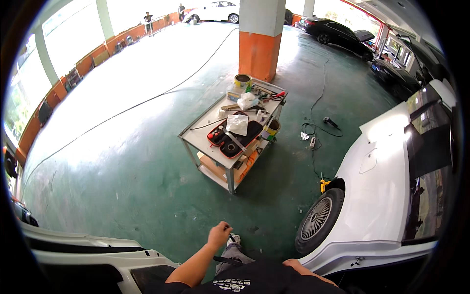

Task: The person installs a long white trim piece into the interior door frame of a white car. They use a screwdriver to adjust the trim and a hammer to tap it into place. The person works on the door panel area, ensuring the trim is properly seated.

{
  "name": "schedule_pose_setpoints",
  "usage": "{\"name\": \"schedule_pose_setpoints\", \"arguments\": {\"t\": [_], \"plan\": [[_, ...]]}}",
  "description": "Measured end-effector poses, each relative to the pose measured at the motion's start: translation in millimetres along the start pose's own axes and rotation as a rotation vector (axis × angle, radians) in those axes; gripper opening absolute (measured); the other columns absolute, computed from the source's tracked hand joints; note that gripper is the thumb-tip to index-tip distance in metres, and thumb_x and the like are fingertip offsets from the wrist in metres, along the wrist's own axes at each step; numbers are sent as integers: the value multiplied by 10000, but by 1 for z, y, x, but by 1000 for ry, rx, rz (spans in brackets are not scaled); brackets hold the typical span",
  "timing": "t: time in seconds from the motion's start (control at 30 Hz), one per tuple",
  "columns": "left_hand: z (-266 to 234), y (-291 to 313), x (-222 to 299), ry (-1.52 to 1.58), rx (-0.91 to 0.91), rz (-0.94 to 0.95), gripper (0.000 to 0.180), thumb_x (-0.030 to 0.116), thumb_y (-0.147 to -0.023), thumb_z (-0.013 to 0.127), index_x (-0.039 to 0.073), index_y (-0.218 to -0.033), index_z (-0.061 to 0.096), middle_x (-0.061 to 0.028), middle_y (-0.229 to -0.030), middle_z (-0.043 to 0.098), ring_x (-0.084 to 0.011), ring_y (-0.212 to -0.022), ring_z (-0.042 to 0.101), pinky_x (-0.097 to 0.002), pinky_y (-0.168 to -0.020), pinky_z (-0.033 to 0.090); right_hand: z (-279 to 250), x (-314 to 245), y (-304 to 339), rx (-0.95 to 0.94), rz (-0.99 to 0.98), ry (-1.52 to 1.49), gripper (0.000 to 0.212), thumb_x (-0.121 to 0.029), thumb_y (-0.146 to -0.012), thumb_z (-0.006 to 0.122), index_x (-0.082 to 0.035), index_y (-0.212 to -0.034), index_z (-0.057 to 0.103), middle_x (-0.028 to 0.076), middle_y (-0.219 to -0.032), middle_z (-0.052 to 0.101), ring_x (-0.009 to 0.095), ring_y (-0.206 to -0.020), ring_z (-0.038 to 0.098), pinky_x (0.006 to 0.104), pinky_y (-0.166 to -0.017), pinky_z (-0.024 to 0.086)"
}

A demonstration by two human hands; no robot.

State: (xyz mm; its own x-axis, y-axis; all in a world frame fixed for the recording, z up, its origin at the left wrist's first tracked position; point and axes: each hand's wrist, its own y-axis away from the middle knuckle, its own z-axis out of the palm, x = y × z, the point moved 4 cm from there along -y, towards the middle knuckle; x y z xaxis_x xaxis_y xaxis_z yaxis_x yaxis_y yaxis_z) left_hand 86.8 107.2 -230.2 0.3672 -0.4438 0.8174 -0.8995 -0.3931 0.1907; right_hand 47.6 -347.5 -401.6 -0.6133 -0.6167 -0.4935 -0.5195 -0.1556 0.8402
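On a green garage floor (147, 196), cluttered trolley (197, 138), left fingers (223, 226) gripping slim dark object (232, 237), right fingers (290, 262) unclear

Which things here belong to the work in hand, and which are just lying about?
Likely part of it:
slim dark object, in the left hand
white car, beside the right hand

Seemingly lying about:
black case on the cart
yellow tool by the wheel
black tool

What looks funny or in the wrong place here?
A dark tool on the green floor and a yellow tool beside the wheel look out of place, because other tools sit on the cart.
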Motion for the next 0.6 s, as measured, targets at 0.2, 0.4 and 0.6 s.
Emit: {"name": "schedule_pose_setpoints", "arguments": {"t": [0.2,0.4,0.6], "plan": [[29,48,146,-217,-424,339,219,215,-828,647,32,-936,597,-176,-839,654,-360,-819,625,-411,-711,491,-27,-33,19,-4,-67,-397,283,-172,-828,638,30,-1023,603,82,-791,619,151,-642,591,281,-554,491],[-64,99,322,-220,-379,761,186,153,-843,643,54,-998,618,-136,-854,634,-315,-806,634,-374,-701,495,8,-167,78,49,-644,-80,791,-323,-743,749,8,-1363,385,215,-1312,494,293,-1223,481,366,-1009,391],[-173,171,419,-94,-127,1014,238,40,-799,686,36,-1031,632,-98,-862,637,-213,-776,650,-302,-654,513,22,-262,149,387,-1108,325,735,-426,-749,688,-60,-1338,446,175,-1273,522,336,-1255,403,455,-1067,268]]}}
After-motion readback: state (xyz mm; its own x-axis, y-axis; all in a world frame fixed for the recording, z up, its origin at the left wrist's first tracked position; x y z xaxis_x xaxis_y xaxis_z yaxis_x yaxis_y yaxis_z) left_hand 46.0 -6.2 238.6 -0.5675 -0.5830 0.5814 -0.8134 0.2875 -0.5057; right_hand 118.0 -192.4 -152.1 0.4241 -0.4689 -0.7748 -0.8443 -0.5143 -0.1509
